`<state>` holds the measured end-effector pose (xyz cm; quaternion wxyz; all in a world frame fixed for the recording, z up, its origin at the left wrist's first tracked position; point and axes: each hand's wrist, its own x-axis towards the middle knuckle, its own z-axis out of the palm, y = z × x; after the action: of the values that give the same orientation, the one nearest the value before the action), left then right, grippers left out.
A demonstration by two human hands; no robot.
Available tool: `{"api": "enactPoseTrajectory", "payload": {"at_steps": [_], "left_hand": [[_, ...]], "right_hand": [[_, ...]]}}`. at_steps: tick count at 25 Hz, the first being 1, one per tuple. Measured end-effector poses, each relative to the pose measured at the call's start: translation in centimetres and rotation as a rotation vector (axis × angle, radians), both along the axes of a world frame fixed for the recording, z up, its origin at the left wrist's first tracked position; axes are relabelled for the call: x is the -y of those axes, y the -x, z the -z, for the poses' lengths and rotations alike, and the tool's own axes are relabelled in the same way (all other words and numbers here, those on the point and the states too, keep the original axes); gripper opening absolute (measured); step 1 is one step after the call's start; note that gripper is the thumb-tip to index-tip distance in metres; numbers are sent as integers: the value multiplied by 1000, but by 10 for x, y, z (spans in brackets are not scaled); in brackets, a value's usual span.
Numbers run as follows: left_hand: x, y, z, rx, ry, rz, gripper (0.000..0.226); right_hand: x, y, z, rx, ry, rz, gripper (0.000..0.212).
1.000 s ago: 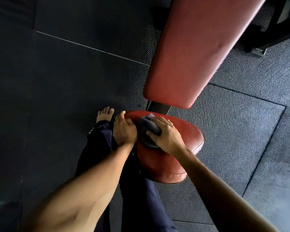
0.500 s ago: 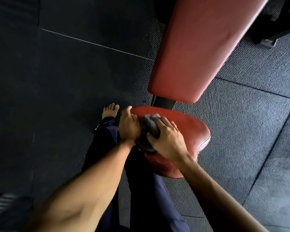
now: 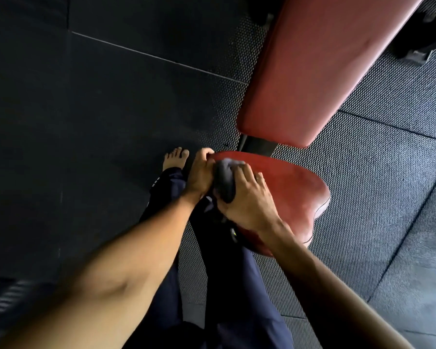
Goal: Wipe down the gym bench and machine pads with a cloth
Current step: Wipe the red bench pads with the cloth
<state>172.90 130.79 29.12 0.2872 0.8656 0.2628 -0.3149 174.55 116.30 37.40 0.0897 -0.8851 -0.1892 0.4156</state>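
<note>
On the red seat pad (image 3: 290, 190), right grip (image 3: 247, 205) clutches a dark cloth (image 3: 224, 181), left grip (image 3: 199, 175) clasps its edge.

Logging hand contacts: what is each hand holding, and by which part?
The right hand holds the bunched dark cloth around its middle, on the red seat pad. The left hand grips that pad's narrow-end edge.

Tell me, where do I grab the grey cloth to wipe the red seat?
Grip the cloth's bunched top from above, like the right hand: it's a soft wad on the seat pad, so fingers curl over it and press down.
</note>
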Motion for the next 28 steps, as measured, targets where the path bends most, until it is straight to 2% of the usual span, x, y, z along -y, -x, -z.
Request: {"api": "enactPoseTrajectory", "payload": {"at_steps": [2,3,4,5,6,7,9,10,11,13,15,16,20,24,28], "left_hand": [[-18,37,71,-11,-91,58,39],[-30,62,132,6,-21,95,45],[-43,71,176,-4,120,-25,48],[-61,73,186,26,224,-167,50],[-64,71,185,8,189,-257,52],[-59,79,168,2,99,-259,51],[-52,60,75,-109,146,-336,41],[-55,53,46,-103,151,-399,37],[-62,54,37,-141,147,-427,36],[-69,63,35,-164,162,-388,37],[-71,64,40,-150,192,-294,40],[-70,64,41,-147,189,-266,41],[-61,52,17,-130,173,-187,39],[-67,36,-30,-163,216,-159,31],[-78,12,-103,-124,240,-73,28]], "right_hand": [[13,12,-12,47,-61,-85,96],[12,21,-15,77,-54,-101,98],[9,25,-8,118,-50,-119,100],[-2,24,-1,129,-35,-123,100],[-15,25,10,129,-33,-124,99],[-29,26,19,114,-39,-133,96],[-60,30,43,122,-26,-163,86],[-75,26,55,141,18,-170,79],[-90,15,64,157,78,-186,74],[-111,-12,80,62,162,-167,70],[-115,-31,88,-36,199,-56,70],[-110,-31,88,-23,169,9,70],[-80,-9,59,67,51,175,77],[-55,3,17,68,142,222,82],[-43,13,-32,19,231,328,77]]}}
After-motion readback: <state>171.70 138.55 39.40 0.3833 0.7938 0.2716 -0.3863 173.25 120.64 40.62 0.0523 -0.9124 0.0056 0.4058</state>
